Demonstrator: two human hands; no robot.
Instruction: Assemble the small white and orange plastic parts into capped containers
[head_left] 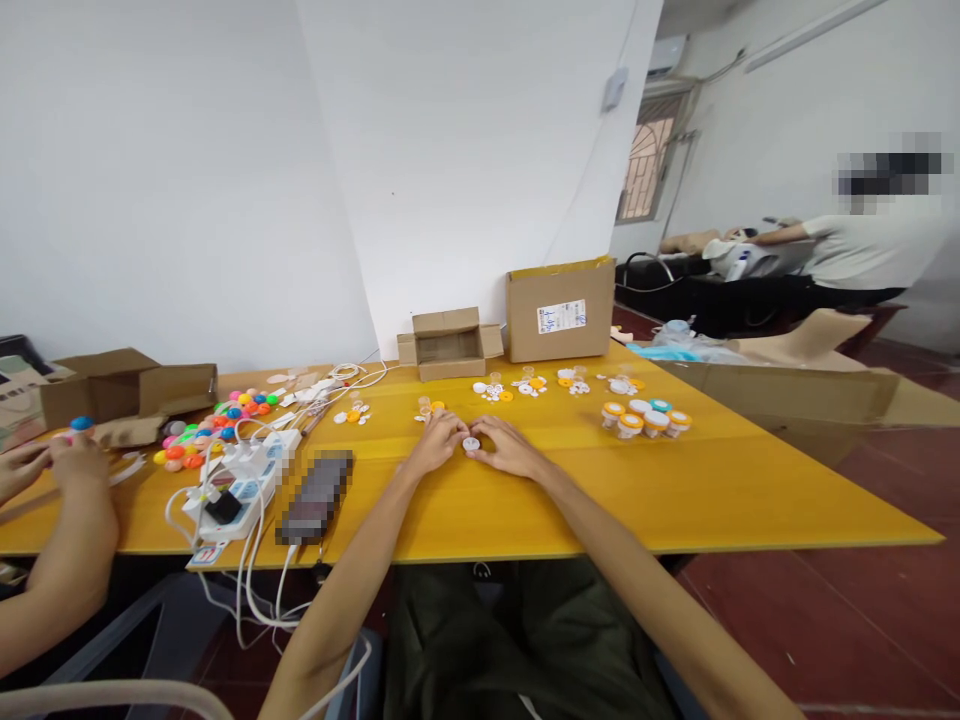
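- Left hand [442, 443] and right hand [510, 447] pinch a small white disc [470, 444] between them.
- The disc is over the table [600, 490].
- Light, even pressure should keep it steady.

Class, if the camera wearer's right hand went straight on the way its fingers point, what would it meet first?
The right hand points toward the left hand, probably its first contact past the white disc between them; depth there is unclear.
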